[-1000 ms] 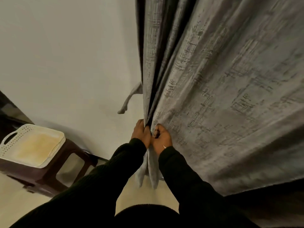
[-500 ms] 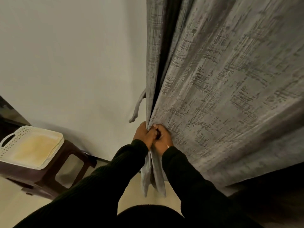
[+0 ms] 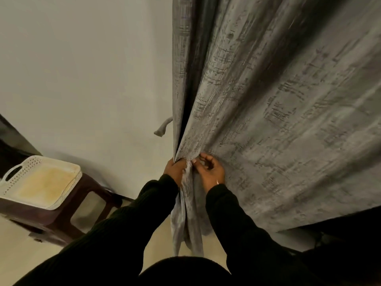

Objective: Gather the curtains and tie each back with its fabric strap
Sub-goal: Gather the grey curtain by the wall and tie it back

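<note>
Centrally, left hand [image 3: 175, 169]: fingers curled round a bunch of gathered folds of the grey curtain [image 3: 278, 112], gripping it at its left edge where the pleats draw together. Right hand [image 3: 210, 172]: just beside the left and nearly touching it, fingers bent and parted, the fingertips [image 3: 203, 156] against the cloth at the next fold; whether they pinch the fabric or only touch it cannot be told. Both arms in black ribbed sleeves [image 3: 127, 221].

Curtain: heavy grey fabric with a darker crosshatch pattern, hanging from above and spreading wide across the right of the view, its lower edge running slantwise above dark shadow at lower right. Folds converge at the two hands; below them a narrow tail of gathered cloth hangs down between the forearms.

Fabric strap [image 3: 164, 129]: grey, of like cloth, hanging loose against the wall just left of the curtain's edge, above the left hand and apart from it; held by neither hand.

Wall [image 3: 86, 75]: plain, pale, filling the upper left.

Stool [image 3: 68, 211]: dark brown, at lower left, standing on a pale floor near the wall.

Tray [image 3: 12, 183]: white, perforated rim with a handle opening, yellowed centre, lying on top of the stool.
</note>
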